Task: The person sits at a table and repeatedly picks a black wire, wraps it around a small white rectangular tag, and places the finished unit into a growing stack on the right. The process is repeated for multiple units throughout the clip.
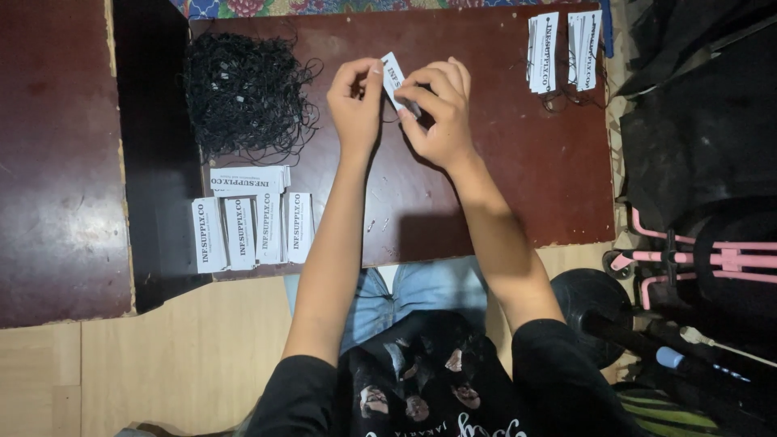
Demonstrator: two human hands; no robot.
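Observation:
Both hands meet over the far middle of a dark brown low table point(518, 186). My right hand point(437, 109) pinches a small white printed paper tag point(393, 74) by its lower end. My left hand point(354, 101) touches the tag's upper left edge with thumb and fingertips. A thin black string seems to run between the fingers, but it is too small to be sure. A tangled heap of black strings point(243, 93) lies to the left of my left hand.
Stacks of white tags point(251, 222) lie at the table's near left. Two more tag stacks with strings point(562, 50) sit at the far right corner. A second dark table point(57, 162) stands left. A pink-framed cart point(696, 259) and black bags crowd the right.

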